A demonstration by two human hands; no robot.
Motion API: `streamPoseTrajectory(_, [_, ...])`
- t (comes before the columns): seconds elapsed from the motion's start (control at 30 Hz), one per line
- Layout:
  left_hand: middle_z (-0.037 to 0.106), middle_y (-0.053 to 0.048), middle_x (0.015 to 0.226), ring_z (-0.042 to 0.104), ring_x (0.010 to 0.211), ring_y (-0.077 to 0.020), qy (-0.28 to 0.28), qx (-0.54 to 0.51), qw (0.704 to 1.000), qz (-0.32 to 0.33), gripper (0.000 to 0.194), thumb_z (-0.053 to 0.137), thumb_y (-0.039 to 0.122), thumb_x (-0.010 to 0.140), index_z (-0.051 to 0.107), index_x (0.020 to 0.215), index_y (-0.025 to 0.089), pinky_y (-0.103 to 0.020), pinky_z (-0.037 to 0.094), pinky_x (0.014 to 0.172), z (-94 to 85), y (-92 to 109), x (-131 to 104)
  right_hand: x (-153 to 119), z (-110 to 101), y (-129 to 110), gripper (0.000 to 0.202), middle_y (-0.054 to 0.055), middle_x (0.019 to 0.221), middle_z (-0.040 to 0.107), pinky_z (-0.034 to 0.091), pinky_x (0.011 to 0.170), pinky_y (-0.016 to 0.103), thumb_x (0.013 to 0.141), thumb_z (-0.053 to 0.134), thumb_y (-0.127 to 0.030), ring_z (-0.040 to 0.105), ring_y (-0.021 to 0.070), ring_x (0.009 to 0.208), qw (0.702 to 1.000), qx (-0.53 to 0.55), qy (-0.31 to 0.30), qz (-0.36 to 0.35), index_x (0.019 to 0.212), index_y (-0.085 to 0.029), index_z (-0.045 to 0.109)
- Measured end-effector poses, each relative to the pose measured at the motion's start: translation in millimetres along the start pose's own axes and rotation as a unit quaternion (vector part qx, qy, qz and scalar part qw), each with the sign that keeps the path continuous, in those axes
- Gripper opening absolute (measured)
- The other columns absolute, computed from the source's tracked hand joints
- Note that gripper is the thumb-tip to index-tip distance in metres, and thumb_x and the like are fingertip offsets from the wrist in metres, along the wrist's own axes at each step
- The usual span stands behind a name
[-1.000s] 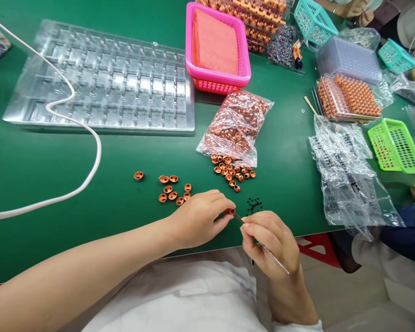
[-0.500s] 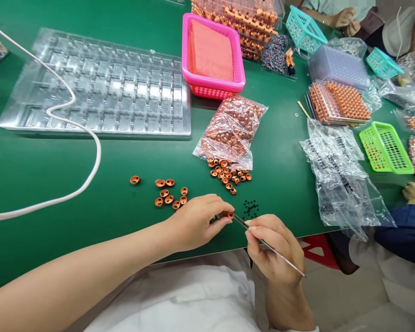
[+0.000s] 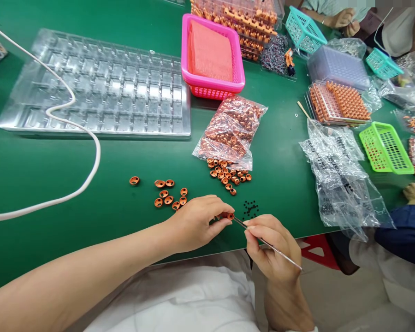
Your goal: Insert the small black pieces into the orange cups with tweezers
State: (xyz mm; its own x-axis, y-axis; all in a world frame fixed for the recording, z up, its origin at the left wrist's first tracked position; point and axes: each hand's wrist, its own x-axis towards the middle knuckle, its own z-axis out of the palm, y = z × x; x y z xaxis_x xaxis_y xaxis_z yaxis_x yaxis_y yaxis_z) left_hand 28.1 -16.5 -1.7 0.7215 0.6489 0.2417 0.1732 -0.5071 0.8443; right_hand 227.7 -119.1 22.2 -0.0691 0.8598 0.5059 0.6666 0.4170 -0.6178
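Between the thumb and fingers of my left hand [image 3: 201,222] is a small orange cup-shaped part [image 3: 230,216]. My right hand [image 3: 275,246] is closed on thin metal tweezers [image 3: 280,253], whose tips reach the held part; whether they grip anything there is too small to tell. Tiny black pieces [image 3: 251,208] lie scattered on the table just beyond the tweezers. Several loose orange cups [image 3: 168,200] rest left of my left hand. A larger cluster of orange cups [image 3: 224,174] spills from the mouth of a clear bag [image 3: 230,131] full of them.
A clear compartment tray [image 3: 107,90] lies at the left, with a white cable [image 3: 97,157] across it. Pink baskets [image 3: 242,76] hold orange sheets behind the bag. Plastic bags [image 3: 339,175] and a green basket [image 3: 387,147] are to the right. Other people sit at the far and right sides.
My right hand has shifted slightly left, and the tweezers' two arms look closer together. My left hand still holds the orange cup in nearly the same place.
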Motion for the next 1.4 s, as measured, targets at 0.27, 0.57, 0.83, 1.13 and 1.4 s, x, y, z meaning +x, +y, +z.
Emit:
streamPoseTrajectory(0.27, [0.076,-0.003,0.085,0.069,0.076,-0.0157,-0.004,-0.003,1.000,0.003,0.009,0.069,0.012,0.095,0.072,0.104,0.014,-0.025,0.054,0.070,-0.1,-1.1,0.1,1.2,0.8,1.8,0.032,0.006,0.095,0.077,0.066,0.071,0.034,0.089,0.069,-0.001,0.075,0.0177,0.084,1.000,-0.001,0.001,-0.014,0.113,-0.021,0.065])
streamPoseTrajectory(0.57, [0.076,-0.002,0.084,0.068,0.076,-0.0156,0.014,-0.006,1.000,0.021,0.010,0.070,0.011,0.094,0.072,0.104,0.014,-0.024,0.053,0.069,5.4,-8.9,-0.8,2.6,-0.4,2.5,0.031,0.006,0.093,0.077,0.066,0.068,0.034,0.090,0.068,-0.002,0.076,0.0181,0.083,1.000,0.002,0.012,-0.005,0.113,-0.022,0.065])
streamPoseTrajectory(0.83, [0.076,-0.003,0.085,0.068,0.076,-0.0157,0.007,0.000,1.000,0.017,0.011,0.071,0.010,0.093,0.072,0.104,0.013,-0.024,0.053,0.069,2.7,-6.6,-0.7,1.4,1.4,4.0,0.033,0.007,0.096,0.077,0.066,0.071,0.033,0.088,0.069,0.002,0.076,0.0179,0.085,1.000,0.016,0.003,-0.011,0.113,-0.019,0.065])
streamPoseTrajectory(1.13, [0.076,-0.004,0.086,0.069,0.077,-0.0156,-0.004,-0.001,1.000,0.007,0.013,0.072,0.008,0.092,0.073,0.105,0.012,-0.023,0.053,0.070,-0.1,-2.0,-0.3,1.4,0.8,4.5,0.034,0.007,0.096,0.077,0.066,0.070,0.034,0.088,0.069,0.000,0.076,0.0189,0.084,1.000,0.020,0.003,-0.013,0.115,-0.021,0.066])
streamPoseTrajectory(1.4, [0.077,-0.005,0.087,0.069,0.078,-0.0163,-0.013,-0.001,1.000,0.000,0.013,0.071,0.008,0.093,0.073,0.105,0.012,-0.023,0.054,0.070,-1.1,-2.4,0.8,1.1,0.9,7.1,0.034,0.007,0.095,0.077,0.066,0.072,0.033,0.088,0.068,0.001,0.076,0.0181,0.085,1.000,0.013,-0.007,-0.025,0.114,-0.020,0.065])
